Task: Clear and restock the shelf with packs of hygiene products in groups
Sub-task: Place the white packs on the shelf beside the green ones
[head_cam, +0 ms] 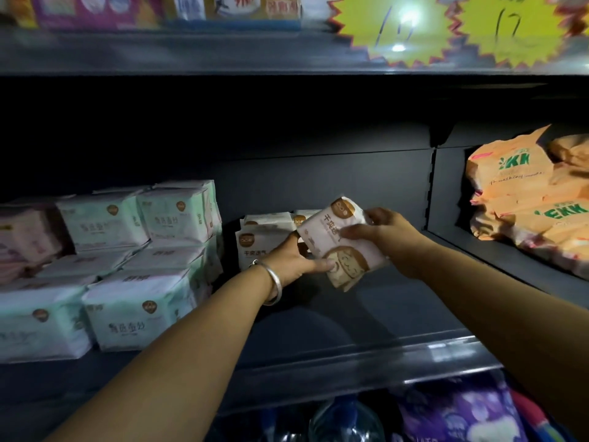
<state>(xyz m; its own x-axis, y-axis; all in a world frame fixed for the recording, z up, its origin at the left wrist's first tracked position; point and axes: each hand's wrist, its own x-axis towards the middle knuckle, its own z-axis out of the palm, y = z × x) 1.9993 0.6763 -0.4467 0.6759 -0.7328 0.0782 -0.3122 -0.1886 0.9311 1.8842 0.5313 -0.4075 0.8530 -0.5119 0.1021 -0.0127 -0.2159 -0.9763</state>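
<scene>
Both forearms reach in — left hand (288,260) and right hand (387,232) clamp tilted brown-white pack (342,242) above shelf (350,314); best squared upright, slid beside matching packs (255,245) — not green stacks (143,250).

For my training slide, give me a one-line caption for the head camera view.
Both hands, left and right, hold a brown-and-white pack over the dark shelf beside mint-green packs.

White-and-brown pack (342,242) tilted at frame centre above the dark shelf (350,317); similar packs (255,247) behind; green-white packs (134,266) stacked at left.
</scene>
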